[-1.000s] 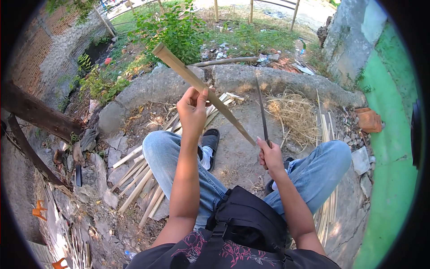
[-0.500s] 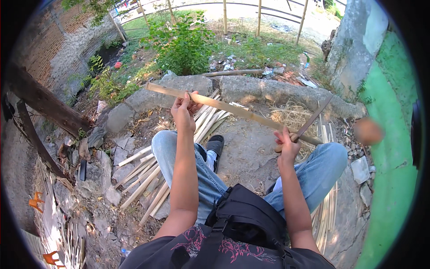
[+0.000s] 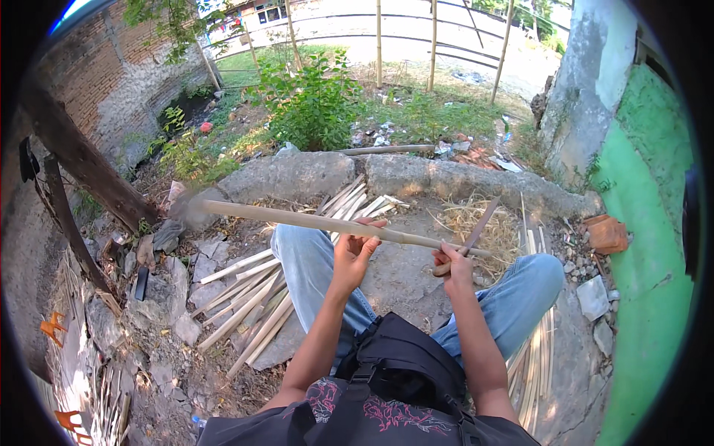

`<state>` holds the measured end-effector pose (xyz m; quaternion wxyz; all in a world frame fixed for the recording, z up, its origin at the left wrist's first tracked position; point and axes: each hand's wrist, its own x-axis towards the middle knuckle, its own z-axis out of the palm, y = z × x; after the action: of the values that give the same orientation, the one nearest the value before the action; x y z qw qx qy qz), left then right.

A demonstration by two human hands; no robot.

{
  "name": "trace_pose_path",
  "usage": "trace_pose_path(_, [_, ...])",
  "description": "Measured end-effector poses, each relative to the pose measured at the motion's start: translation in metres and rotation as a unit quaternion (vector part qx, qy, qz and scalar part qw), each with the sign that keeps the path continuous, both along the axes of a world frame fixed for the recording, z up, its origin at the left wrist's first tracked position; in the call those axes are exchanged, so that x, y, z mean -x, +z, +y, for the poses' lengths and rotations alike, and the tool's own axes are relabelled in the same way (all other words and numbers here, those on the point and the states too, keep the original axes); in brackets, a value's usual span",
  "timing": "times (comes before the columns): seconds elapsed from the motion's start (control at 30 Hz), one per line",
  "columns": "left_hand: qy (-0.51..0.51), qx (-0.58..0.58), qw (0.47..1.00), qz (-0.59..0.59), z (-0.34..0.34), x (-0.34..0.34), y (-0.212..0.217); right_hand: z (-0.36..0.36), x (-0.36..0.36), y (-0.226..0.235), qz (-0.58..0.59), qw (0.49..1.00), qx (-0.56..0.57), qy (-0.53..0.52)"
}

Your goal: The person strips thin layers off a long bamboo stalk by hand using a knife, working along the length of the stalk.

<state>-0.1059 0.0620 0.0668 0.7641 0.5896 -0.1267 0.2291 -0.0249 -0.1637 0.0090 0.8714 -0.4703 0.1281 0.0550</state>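
A long bamboo strip (image 3: 294, 218) lies across in front of me above my knees, its left end farther out. My left hand (image 3: 353, 260) supports it near the middle, thumb on the near side and fingers under and behind it. Nearer the strip's right end, my right hand (image 3: 457, 269) grips a knife (image 3: 480, 229) by its handle and pinches the strip as well. The knife's dark blade points up and away, crossing the strip. Part of the knife handle is hidden in my fingers.
Split bamboo strips (image 3: 249, 301) lie in a pile by my left leg, more (image 3: 534, 372) by my right. Curly shavings (image 3: 476, 223) sit ahead, before a low stone kerb (image 3: 416, 175). A brick (image 3: 606, 234) and a green wall (image 3: 647, 297) stand right, dark posts (image 3: 89, 167) left.
The bamboo strip has shifted left and toward me, lying more level. My left hand has slid right along it, closer to my right hand, which has moved slightly left and down with the knife.
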Motion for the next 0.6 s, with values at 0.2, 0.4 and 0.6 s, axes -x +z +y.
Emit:
trace_pose_path(0.2, [0.142,-0.008,0.99,-0.024,0.002,0.003,0.031,0.009,0.025,0.03,0.048,0.983,0.067,0.165])
trace_pose_path(0.4, [0.181,0.029,0.983,0.031,0.002,-0.019,0.04,0.015,0.035,0.017,-0.085,0.935,0.311,0.147])
trace_pose_path(0.6, [0.143,-0.019,0.988,0.059,-0.008,-0.032,0.047,0.016,0.038,0.033,-0.135,0.925,0.305,0.182])
